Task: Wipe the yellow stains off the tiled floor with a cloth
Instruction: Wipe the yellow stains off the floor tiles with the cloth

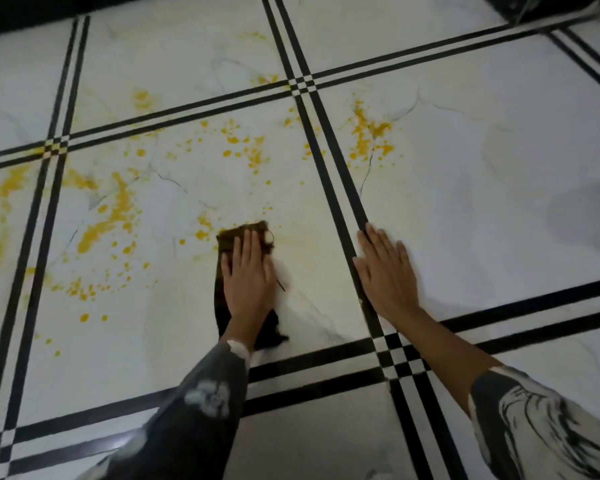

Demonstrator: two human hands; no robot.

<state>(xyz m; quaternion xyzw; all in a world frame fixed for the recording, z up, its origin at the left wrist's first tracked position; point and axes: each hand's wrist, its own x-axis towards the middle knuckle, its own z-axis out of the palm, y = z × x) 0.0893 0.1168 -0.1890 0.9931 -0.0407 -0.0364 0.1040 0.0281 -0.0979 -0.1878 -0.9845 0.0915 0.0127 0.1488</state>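
A dark cloth (232,237) lies on the white marble-look tiled floor (482,188) in the middle tile. My left hand (248,275) presses flat on the cloth with straight fingers; most of the cloth is under the hand and wrist. Yellow stains (118,209) are spattered to the left of the cloth, more yellow stains (243,147) lie beyond it, and another patch (369,136) sits on the tile to the right. A faint yellow smear runs just right of the cloth. My right hand (387,271) rests flat on the floor, fingers spread, beside a black stripe.
Black double stripes (340,174) border the tiles and cross in checkered squares. A dark edge (25,12) runs along the top of the view. A dim shadow lies on the right tile.
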